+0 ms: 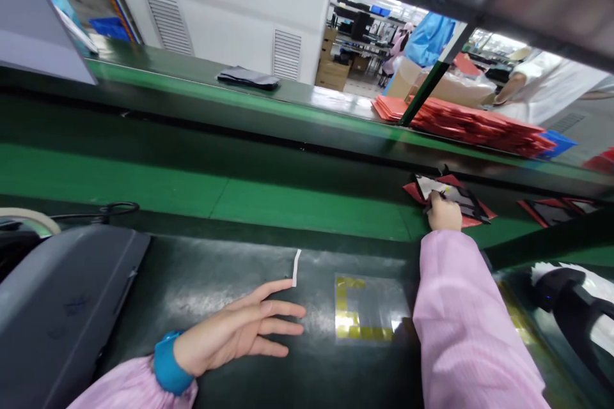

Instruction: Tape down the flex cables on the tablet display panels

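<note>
My left hand is over the dark work surface with its fingers spread. A narrow white strip clings to the tip of one finger and sticks up from it. A blue band circles that wrist. My right hand reaches far out to the green belt, its fingers closed at the edge of a flat black-and-silver piece. That piece lies on a red bag; my hand hides part of it. Between my arms, a clear sheet with yellow tape lies on the work surface.
The green belt runs across in front of me. More red-edged pieces lie farther right. Red bags are stacked on the ledge beside a post. A grey machine stands left, a black scanner right. Co-workers are beyond.
</note>
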Demonstrator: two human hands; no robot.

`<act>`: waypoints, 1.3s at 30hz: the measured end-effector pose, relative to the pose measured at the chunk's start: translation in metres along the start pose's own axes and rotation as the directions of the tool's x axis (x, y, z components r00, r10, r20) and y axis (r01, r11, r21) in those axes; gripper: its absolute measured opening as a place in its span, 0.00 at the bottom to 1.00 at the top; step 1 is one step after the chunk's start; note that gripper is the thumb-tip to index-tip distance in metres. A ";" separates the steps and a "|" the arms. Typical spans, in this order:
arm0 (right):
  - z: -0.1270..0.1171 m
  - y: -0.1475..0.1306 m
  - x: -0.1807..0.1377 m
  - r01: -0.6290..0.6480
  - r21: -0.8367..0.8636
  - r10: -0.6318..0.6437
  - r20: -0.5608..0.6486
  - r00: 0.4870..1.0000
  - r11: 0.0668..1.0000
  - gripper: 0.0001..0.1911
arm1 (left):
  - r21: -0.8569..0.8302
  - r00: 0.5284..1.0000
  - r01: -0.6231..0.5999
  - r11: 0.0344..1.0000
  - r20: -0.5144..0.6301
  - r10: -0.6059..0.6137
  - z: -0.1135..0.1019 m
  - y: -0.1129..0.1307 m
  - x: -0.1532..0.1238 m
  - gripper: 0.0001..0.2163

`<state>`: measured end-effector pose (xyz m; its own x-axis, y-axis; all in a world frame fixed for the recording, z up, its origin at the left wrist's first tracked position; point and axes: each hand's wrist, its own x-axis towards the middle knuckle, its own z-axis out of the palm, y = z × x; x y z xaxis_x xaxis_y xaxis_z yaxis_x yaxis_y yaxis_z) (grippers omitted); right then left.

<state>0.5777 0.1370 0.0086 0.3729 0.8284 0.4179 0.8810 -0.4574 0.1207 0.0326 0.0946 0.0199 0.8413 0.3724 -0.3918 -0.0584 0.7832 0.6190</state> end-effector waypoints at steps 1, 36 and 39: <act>-0.006 -0.003 -0.002 0.016 0.039 -0.014 -0.040 0.999 0.999 0.08 | 0.009 1.000 -0.008 1.000 0.012 0.008 0.000 0.000 0.000 0.28; -0.222 -0.165 -0.273 -0.010 0.993 -0.018 0.008 1.000 -0.117 0.24 | 0.439 0.501 -0.692 0.573 -0.281 0.819 0.099 -0.049 -0.050 0.56; -0.196 -0.168 -0.309 -0.226 0.960 -0.131 0.206 0.970 -0.167 0.28 | 0.251 0.606 -0.635 0.731 -0.424 0.673 0.088 -0.077 -0.064 0.56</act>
<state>0.2571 -0.1050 0.0358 0.3057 0.9300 0.2043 0.0484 0.1991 -0.9788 0.0309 -0.0331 0.0573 0.2426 0.9639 -0.1100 -0.4416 0.2107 0.8721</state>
